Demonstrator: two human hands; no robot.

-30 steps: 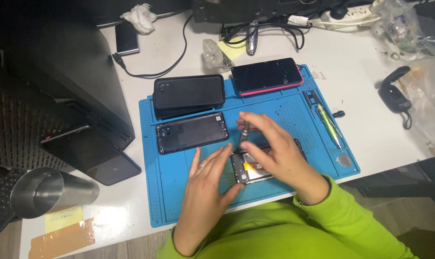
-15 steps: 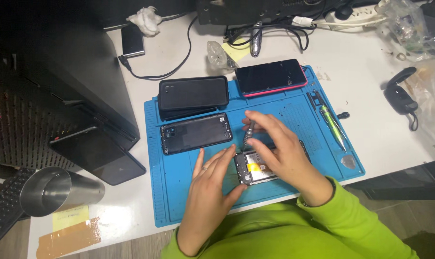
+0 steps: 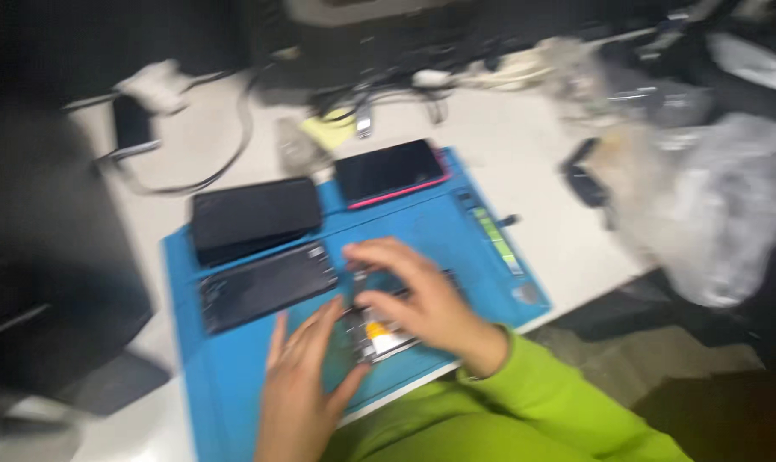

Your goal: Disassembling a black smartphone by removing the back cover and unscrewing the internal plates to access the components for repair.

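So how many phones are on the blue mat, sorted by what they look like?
Black phones closed up: 1
Phones with a pink edge: 1
Dark phone panels lying flat: 1
Opened phones under the left hand and right hand: 1
Total: 4, all on the blue mat.

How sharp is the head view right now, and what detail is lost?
Head view: motion blur smears everything; left hand and right hand cover the open phone on the blue mat, small parts unreadable; left side lies in deep shadow.
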